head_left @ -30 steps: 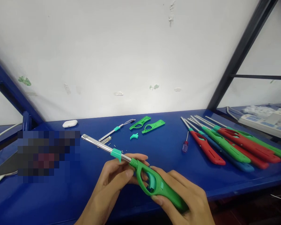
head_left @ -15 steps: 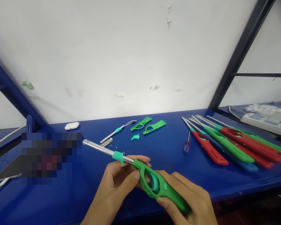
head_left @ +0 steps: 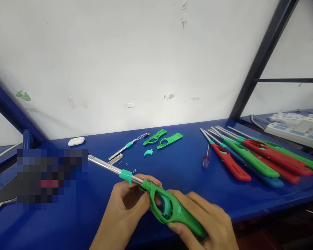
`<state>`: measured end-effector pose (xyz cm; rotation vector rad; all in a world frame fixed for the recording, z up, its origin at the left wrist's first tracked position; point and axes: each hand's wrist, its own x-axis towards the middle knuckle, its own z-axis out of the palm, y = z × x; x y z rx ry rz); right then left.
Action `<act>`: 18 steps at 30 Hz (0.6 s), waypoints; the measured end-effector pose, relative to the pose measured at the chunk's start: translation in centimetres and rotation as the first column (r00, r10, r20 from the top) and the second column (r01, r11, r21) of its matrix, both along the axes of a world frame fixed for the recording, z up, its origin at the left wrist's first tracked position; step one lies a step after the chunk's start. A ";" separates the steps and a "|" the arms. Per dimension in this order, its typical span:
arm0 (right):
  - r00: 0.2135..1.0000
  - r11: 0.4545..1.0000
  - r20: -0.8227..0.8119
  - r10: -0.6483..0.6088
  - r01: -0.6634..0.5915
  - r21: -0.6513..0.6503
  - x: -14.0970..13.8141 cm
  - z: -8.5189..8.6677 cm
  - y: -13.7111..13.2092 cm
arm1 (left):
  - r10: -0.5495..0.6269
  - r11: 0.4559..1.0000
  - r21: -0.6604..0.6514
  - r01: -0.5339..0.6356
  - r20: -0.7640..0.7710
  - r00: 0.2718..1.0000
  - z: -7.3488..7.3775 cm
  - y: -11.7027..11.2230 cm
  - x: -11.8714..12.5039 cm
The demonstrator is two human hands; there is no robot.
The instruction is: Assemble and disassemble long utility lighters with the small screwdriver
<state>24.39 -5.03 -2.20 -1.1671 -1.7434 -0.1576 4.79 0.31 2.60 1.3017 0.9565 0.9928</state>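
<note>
A green long-nosed lighter (head_left: 169, 210) with a silver metal tube and a teal collar is held over the blue bench. My right hand (head_left: 206, 222) wraps round its rear handle. My left hand (head_left: 125, 205) pinches the front of the handle, just behind the teal collar, thumb on the near side. The tube points up and to the left, its tip near the blurred patch. Behind it on the bench (head_left: 182, 166) lie taken-apart pieces: two green handle shells (head_left: 163, 138), a teal trigger (head_left: 148, 152), a metal tube with wires (head_left: 126, 147) and several tiny screws.
Several whole red, green and blue lighters (head_left: 253, 158) lie in a row at the right. A small screwdriver (head_left: 206, 160) lies beside them. A white earbud case (head_left: 76, 141) sits at the back left. A power strip (head_left: 292, 130) is at far right. A dark frame post slants up right.
The lighter and both hands have shifted slightly left and toward me. The grip on it is unchanged.
</note>
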 end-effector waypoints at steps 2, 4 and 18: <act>1.000 1.000 -0.001 -0.006 0.006 -0.002 0.0 -0.1 -0.1 | -0.013 1.000 0.006 0.013 -0.002 1.000 0.0 0.0 0.0; 1.000 1.000 -0.009 -0.007 0.007 -0.001 -0.1 -0.3 -0.1 | -0.038 0.999 0.018 0.038 -0.003 0.999 0.1 0.0 0.0; 0.988 0.996 -0.125 0.090 -0.093 -0.018 -0.2 -1.1 0.0 | -0.058 0.998 0.021 0.056 0.060 0.997 -0.3 0.0 0.0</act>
